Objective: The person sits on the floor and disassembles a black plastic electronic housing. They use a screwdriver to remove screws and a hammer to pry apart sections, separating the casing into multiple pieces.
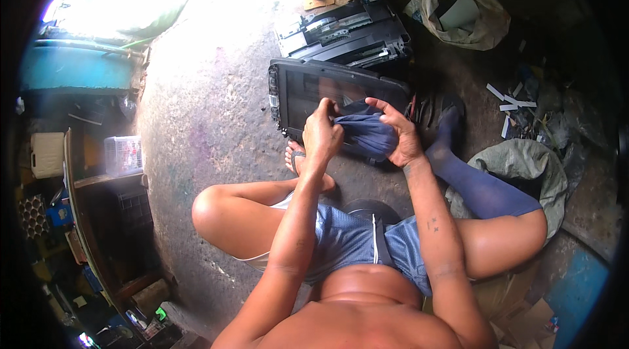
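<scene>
Between my hands, a bunched dark blue sock (362,129) is stretched out above the floor, in the same blue as the knee-high sock (481,175) on my right leg. My left hand (321,131) pinches its left edge with curled fingers. On the other side, my right hand (401,134) grips the cloth, its thumb and index finger spread along the edge. My left foot (301,160) is bare in a dark sandal. Just beyond the hands lies a black flatbed scanner unit (298,90) with a glass pane, partly covered by the cloth.
Behind the scanner unit sits an opened black printer body (347,38). A pale sack (462,5) stands at the far right, and a greenish sack (524,159) lies by my right knee. White strips (511,103) and scraps litter the right. A wooden shelf (108,182) runs along the left.
</scene>
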